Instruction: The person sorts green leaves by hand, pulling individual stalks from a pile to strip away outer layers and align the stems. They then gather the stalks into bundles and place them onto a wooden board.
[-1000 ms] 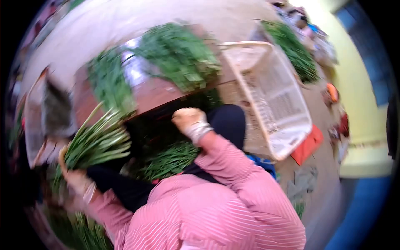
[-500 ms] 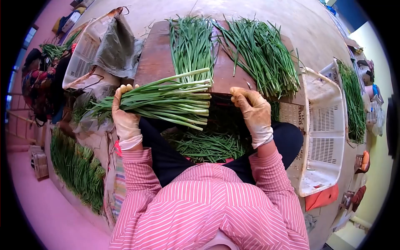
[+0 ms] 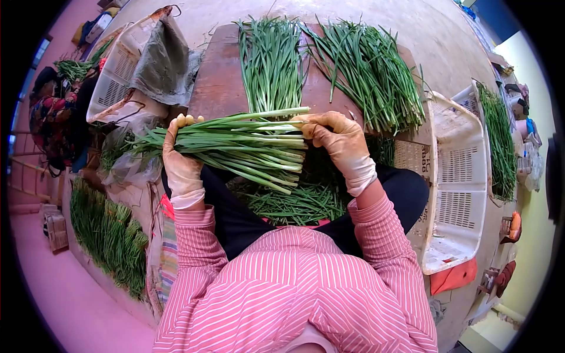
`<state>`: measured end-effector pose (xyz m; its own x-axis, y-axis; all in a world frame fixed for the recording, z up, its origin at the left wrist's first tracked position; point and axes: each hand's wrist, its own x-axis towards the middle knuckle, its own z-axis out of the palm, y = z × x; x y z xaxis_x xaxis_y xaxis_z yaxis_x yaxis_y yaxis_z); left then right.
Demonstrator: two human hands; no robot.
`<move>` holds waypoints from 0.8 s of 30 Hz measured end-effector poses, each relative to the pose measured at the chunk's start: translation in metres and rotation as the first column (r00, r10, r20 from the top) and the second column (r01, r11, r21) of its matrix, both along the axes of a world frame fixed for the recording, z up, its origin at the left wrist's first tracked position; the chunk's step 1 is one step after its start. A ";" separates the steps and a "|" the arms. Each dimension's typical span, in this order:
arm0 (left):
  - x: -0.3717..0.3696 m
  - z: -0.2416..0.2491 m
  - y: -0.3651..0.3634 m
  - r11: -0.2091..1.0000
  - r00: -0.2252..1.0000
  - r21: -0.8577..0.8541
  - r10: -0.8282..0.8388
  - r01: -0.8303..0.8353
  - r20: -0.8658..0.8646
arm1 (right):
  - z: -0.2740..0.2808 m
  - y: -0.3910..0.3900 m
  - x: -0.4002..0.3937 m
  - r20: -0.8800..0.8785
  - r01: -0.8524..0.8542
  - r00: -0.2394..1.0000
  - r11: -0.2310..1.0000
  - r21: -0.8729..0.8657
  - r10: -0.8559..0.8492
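Note:
My left hand (image 3: 183,159), in a stained pale glove, is wrapped round a bunch of garlic chives (image 3: 247,144). The leaves trail to the left and the pale cut stems point right. At the stem ends, my right hand (image 3: 338,138), gloved too, pinches the end of an upper stalk between thumb and fingers. Past the bunch, two piles of chives lie on a brown wooden board (image 3: 215,76): a narrower pile (image 3: 272,65) in the middle and a wider pile (image 3: 376,73) on the right. Loose green leaves (image 3: 297,205) lie below, between my legs.
A white plastic crate (image 3: 458,188) stands at my right, with more chives (image 3: 497,141) beyond it. Another crate (image 3: 115,79), draped with a grey cloth (image 3: 163,65), is at the far left. Bundled chives (image 3: 106,235) lie at the left. A person (image 3: 56,123) in patterned clothing sits at the left edge.
My right hand has moved left to the stem ends and now pinches a stalk there. The bunch in my left hand has shifted slightly right and tilted down at the stem end.

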<state>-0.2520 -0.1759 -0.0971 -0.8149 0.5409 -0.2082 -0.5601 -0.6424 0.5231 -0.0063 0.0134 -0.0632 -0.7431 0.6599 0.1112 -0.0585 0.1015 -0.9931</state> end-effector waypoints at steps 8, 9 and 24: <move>-0.007 -0.006 -0.005 1.000 0.999 0.014 0.020 -0.021 0.045 | 0.006 0.003 0.023 0.051 0.264 0.959 0.947 0.183 -0.277; -0.007 -0.006 -0.005 1.000 0.999 0.012 0.025 -0.026 0.043 | 0.016 -0.002 0.022 0.000 0.263 0.947 0.774 0.576 -0.322; 0.030 0.032 0.017 0.996 0.997 -0.043 -0.072 0.072 -0.003 | -0.044 -0.061 -0.014 0.344 -0.302 0.932 0.772 0.559 0.116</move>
